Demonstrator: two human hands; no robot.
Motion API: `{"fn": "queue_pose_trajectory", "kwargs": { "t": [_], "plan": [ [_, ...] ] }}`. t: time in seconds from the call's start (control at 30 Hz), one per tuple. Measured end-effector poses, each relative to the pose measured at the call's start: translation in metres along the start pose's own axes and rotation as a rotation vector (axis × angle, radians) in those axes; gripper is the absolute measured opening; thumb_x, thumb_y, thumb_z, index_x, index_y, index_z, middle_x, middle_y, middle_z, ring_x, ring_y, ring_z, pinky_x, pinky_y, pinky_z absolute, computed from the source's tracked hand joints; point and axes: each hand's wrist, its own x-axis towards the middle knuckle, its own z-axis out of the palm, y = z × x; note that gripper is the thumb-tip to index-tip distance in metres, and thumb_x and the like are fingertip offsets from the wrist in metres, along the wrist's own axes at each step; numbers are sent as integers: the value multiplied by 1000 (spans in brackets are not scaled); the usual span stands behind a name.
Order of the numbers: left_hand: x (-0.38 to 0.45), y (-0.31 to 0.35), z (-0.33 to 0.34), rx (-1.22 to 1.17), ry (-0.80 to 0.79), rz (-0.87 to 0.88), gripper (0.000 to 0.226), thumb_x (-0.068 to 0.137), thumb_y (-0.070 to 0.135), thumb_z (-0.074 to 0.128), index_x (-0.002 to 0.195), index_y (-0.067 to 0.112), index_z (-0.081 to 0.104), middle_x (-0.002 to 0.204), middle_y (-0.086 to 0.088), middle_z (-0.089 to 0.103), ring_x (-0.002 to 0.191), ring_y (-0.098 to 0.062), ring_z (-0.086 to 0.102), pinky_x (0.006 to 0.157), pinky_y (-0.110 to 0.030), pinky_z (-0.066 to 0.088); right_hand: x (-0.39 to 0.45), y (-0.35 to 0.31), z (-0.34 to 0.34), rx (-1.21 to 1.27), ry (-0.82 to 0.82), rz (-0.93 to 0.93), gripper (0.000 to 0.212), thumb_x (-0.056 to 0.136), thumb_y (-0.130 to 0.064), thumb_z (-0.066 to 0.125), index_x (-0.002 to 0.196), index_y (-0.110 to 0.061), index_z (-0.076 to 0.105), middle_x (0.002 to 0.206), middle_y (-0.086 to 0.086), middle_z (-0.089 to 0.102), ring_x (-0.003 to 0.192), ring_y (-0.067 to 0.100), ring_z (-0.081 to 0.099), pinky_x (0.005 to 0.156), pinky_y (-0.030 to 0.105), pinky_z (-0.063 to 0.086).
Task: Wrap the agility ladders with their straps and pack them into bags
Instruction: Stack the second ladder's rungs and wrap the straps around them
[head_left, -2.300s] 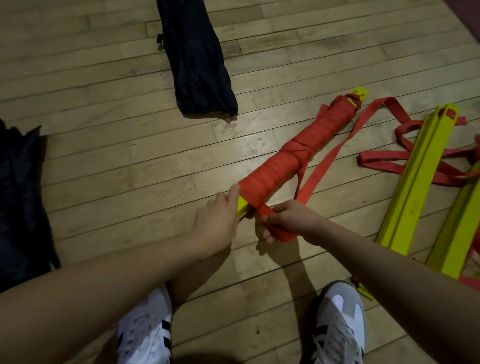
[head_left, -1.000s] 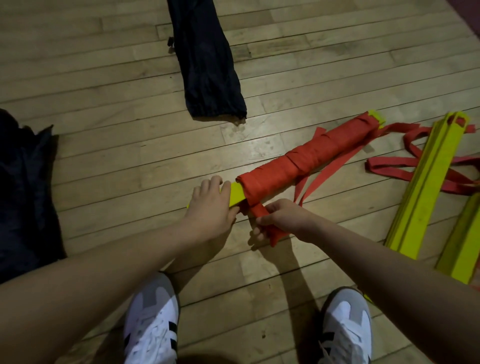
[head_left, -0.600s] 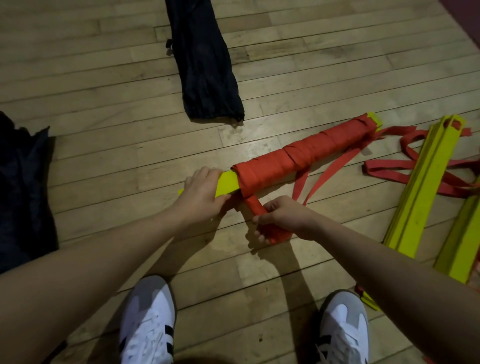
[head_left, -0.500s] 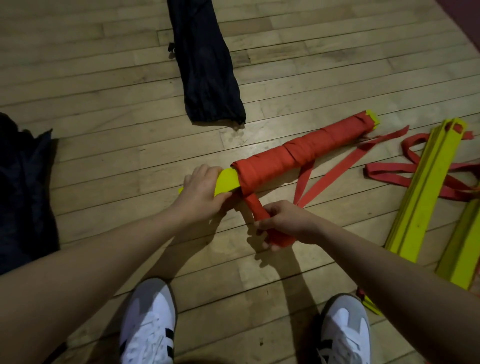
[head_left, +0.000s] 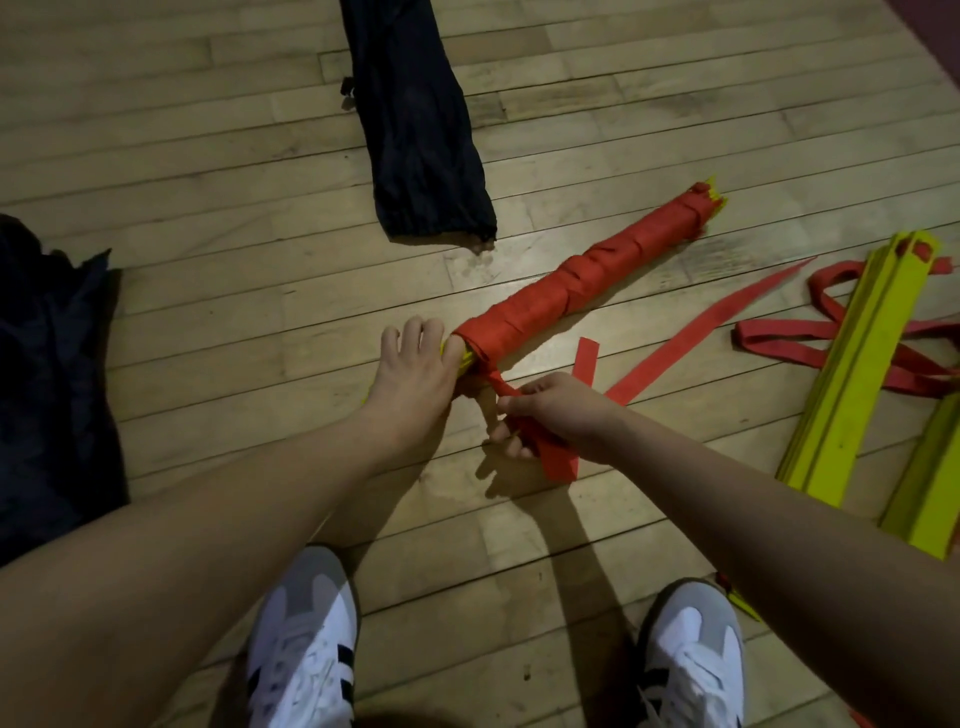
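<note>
While the left hand (head_left: 415, 374) grips its near end, the wrapped ladder (head_left: 576, 286) points up-right (right hand (head_left: 558, 410) pinching strap (head_left: 558, 457)).

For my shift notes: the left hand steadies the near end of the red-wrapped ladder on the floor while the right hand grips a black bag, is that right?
Not quite. In the head view the right hand grips the red strap, not a black bag. The left hand does steady the near end of the wrapped ladder.

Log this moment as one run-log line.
stage: wrapping | left hand: holds wrapped ladder near end | right hand: grips red strap | black bag: on floor
</note>
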Motion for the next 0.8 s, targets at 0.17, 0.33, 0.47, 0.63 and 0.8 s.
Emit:
{"fn": "queue_pose_trajectory", "kwargs": {
  "t": [0.17,0.33,0.47,0.63,0.8],
  "plan": [
    [-28,12,7,-487,-24,-48,57,92,34,58,134,1,36,135,-17,35,125,-32,39,106,-44,28,-2,16,-3,-48,-1,37,24,97,-7,51,111,13,55,77,15,67,55,16,61,53,24,53],
    [-41,19,4,-447,-68,-43,56,91,16,58,139,10,32,135,-10,35,125,-25,35,104,-33,31,-7,23,-5,-96,32,23,23,97,-7,53,109,11,58,81,15,67,55,17,60,54,25,53],
    [-25,17,-3,-357,-66,-166,63,84,8,63,138,11,30,129,-8,40,116,-23,39,94,-31,37,-8,25,-1,-131,56,25,23,96,-8,55,107,11,61,81,14,68,57,17,61,59,28,55],
    [-8,2,-9,-98,-41,-51,57,79,18,68,128,9,41,118,-10,43,107,-26,44,85,-33,40,-8,22,-2,-129,53,-10,17,95,-7,56,104,6,63,81,12,70,57,15,63,54,23,54],
    [-25,3,8,-108,16,83,56,70,40,77,112,13,52,119,-23,50,97,-38,52,81,-45,46,-7,23,0,-138,19,-25,8,93,-5,57,93,0,64,78,9,69,58,14,63,53,20,51]
  ]
}}
